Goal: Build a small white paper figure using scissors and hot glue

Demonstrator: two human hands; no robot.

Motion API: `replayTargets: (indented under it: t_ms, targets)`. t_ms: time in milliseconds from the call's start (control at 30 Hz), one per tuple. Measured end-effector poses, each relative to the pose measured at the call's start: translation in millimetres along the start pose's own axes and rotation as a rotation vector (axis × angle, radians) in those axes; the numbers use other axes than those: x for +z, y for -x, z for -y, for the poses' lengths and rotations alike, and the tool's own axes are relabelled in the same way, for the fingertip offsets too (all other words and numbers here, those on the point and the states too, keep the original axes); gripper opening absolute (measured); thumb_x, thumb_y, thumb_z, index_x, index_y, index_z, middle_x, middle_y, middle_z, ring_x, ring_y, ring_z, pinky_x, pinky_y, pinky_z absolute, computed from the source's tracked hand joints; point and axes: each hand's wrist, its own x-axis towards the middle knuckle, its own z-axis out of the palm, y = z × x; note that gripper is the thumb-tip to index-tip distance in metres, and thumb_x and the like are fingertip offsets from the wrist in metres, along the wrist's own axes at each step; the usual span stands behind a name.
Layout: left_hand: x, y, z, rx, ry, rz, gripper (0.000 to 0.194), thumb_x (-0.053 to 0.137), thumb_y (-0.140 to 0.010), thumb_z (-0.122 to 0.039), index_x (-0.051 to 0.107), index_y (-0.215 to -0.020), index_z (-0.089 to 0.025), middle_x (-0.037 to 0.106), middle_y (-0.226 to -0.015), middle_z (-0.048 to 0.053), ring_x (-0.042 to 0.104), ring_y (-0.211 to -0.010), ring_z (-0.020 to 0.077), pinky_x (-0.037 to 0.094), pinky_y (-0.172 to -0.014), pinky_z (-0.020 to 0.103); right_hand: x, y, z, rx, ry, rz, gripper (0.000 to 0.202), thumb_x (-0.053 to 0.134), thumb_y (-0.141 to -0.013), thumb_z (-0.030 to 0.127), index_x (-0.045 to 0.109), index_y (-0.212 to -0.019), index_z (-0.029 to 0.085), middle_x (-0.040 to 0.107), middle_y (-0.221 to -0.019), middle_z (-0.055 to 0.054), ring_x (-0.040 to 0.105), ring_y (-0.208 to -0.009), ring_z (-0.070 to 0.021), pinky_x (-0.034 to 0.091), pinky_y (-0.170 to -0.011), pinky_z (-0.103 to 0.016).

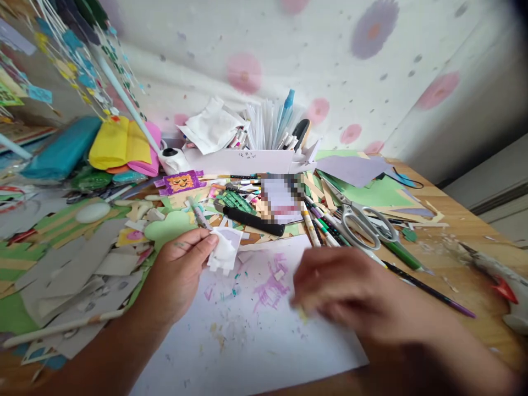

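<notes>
White paper sheet [247, 341], smeared with purple and teal marks, covers the near middle of the wooden table [462, 231]. The left hand [177, 269] pinches a small white paper cut-out [225, 250] over the sheet's far left edge. The right hand [350, 297] is blurred above the sheet's right side; its grip cannot be told. Scissors [363, 220] and markers [325, 225] crowd the far edge, grey scraps [74, 269] the left; the sheet's near half lies open.

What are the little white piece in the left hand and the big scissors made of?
The white piece looks like thin matte paper, folded with soft edges, pinched by the left hand. The scissors seem to be shiny metal blades with pale grey, probably plastic, handles.
</notes>
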Motion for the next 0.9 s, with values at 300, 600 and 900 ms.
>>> replayTargets:
  t_ms: [300, 600, 900]
  targets:
    - [-5.9, 4, 10, -0.002, -0.087, 0.095, 0.027, 0.063, -0.081, -0.036, 0.054, -0.062, -0.019, 0.039, -0.059, -0.004, 0.037, -0.057, 0.0126, 0.034, -0.05, 0.023, 35, -12, -27, 0.162, 0.033, 0.466, 0.015, 0.064, -0.078, 0.003, 0.066, -0.073, 0.017, 0.064, -0.083, -0.005, 0.059, -0.079, -0.0175, 0.048, -0.072, -0.029]
    - [-0.8, 16, -4, 0.152, -0.297, 0.651, 0.015, 0.06, -0.084, -0.028, 0.074, -0.082, -0.024, 0.069, -0.107, 0.007, 0.063, -0.103, 0.0241, 0.049, -0.085, 0.029, 30, -7, -19, 0.465, -0.585, 0.309, 0.007, 0.058, -0.086, 0.014, 0.062, -0.08, 0.015, 0.061, -0.072, 0.0, 0.053, -0.063, -0.0108, 0.046, -0.06, -0.023]
    - [1.8, 20, -6, 0.265, -0.216, 0.731, 0.017, 0.058, -0.087, -0.019, 0.074, -0.089, -0.025, 0.069, -0.107, 0.006, 0.065, -0.101, 0.0207, 0.048, -0.09, 0.029, 39, -8, -5, 0.392, -0.851, 0.109, 0.008, 0.057, -0.087, 0.012, 0.064, -0.087, 0.014, 0.064, -0.081, -0.003, 0.058, -0.072, -0.0106, 0.049, -0.065, -0.022]
